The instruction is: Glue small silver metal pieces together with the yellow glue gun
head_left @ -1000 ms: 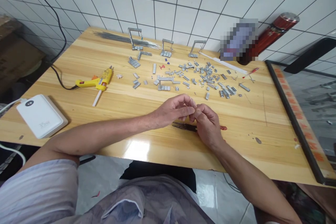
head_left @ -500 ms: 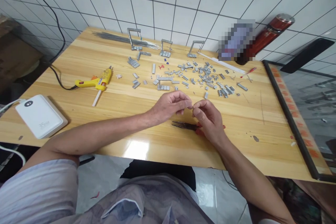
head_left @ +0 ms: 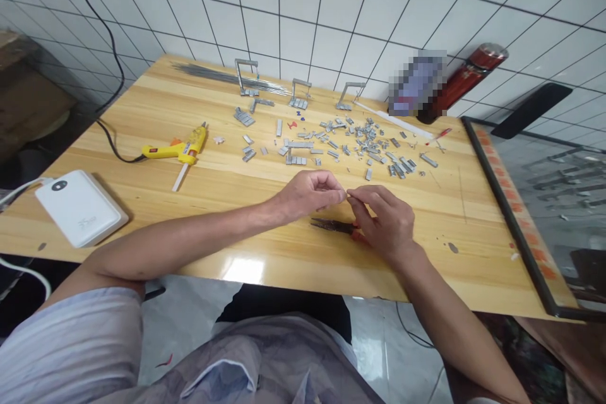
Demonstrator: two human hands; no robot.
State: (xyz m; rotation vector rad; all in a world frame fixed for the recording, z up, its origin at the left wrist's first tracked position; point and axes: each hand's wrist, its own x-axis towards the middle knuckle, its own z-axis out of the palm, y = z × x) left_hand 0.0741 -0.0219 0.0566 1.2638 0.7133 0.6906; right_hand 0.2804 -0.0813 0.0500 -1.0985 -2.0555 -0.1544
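My left hand point(head_left: 315, 192) is closed in a pinch above the front middle of the table. Its fingertips meet those of my right hand point(head_left: 383, 218), which pinches too. Whatever lies between the fingertips is too small to make out. Under my right hand rest pliers point(head_left: 334, 225) with dark jaws pointing left and red handles partly covered by the hand. Beyond the hands, a small grey frame point(head_left: 297, 153) of metal-like strips lies among a scatter of short grey pieces point(head_left: 372, 136).
Three small grey stands point(head_left: 299, 93) are at the back, near a bundle of thin rods point(head_left: 203, 72). A yellow glue gun point(head_left: 177, 151) and a white power bank point(head_left: 80, 208) lie left. A red flask point(head_left: 464, 83) leans at the right wall, above a black-edged panel point(head_left: 516, 214).
My right hand has rolled over so its back faces up more, its fingers straighter. My left hand has barely moved. The view has shifted slightly.
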